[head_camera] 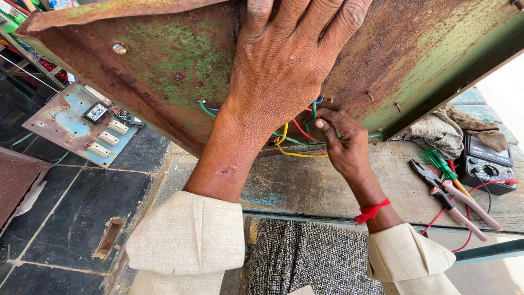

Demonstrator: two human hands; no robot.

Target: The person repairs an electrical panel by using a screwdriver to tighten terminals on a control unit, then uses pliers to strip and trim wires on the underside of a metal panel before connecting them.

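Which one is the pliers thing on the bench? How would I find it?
Start at the big rusty green metal panel that the left hand presses on, then look to the wooden bench below it. At its right side, beside the black meter, lie the pliers. They alone have two long pinkish handles and dark metal jaws; the screwdriver next to them has a green handle.

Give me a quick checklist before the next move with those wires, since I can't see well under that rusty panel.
1. Left hand braces the rusty metal panel: ok, palm flat on it.
2. Right hand on the coloured wires: ok, fingertips pinch near the bundle.
3. Wire ends attached: cannot tell, hidden behind the hands.
4. Pliers within reach: ok, lying on the wooden bench.
5. Multimeter ready: cannot tell, its setting is unclear.
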